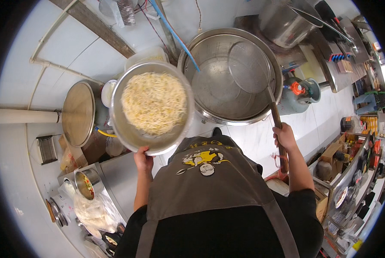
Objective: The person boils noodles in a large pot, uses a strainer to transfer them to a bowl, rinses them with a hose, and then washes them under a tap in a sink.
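Observation:
My left hand [144, 159] grips the near rim of a steel bowl [137, 142], whose outline is a little blurred. Bean sprouts [153, 102] fill much of the bowl. With my right hand [284, 137] I hold the wooden handle of a wire-mesh skimmer [249, 67]. The skimmer's round head is over the large round steel pot [208, 103], right of the bowl. A blue hose [176, 35] reaches down to the pot's inside; whether water stands in the pot I cannot tell.
A green gas cylinder [294, 100] with an orange regulator stands right of the pot. Behind it is a tall steel stockpot [284, 27]. To the left are a round metal lid [78, 114] and a small pot of chopped food [94, 182]. Loaded shelves [340, 174] line the right.

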`<action>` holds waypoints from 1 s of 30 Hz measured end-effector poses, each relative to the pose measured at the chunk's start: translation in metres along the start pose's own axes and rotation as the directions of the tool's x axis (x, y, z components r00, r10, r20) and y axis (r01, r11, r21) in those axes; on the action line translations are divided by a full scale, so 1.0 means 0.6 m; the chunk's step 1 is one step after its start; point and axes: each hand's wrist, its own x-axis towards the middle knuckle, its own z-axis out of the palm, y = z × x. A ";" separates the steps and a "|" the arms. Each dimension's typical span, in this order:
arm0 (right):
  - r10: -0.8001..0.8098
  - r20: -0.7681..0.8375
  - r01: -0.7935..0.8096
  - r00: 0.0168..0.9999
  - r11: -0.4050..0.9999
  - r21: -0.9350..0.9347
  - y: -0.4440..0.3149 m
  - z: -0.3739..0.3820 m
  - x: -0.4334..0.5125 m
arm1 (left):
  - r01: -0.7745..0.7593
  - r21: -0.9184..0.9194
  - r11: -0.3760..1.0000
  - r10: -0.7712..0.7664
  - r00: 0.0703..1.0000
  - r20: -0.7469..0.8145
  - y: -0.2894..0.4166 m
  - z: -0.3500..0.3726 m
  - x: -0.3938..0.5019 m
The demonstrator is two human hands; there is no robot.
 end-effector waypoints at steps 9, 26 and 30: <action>-0.083 0.128 0.131 0.988 0.896 -0.425 0.006 0.048 0.264 | -0.155 -0.129 0.979 0.111 0.948 -0.297 0.002 -0.087 -0.110; 0.187 0.597 -0.402 0.780 0.881 0.249 -0.056 0.153 0.167 | -0.076 -0.233 0.969 0.026 0.977 -0.210 -0.034 -0.079 -0.118; 0.121 0.553 -0.324 0.824 0.902 0.286 -0.052 0.047 0.137 | -0.072 -0.247 0.966 0.027 0.983 -0.182 -0.033 -0.069 -0.111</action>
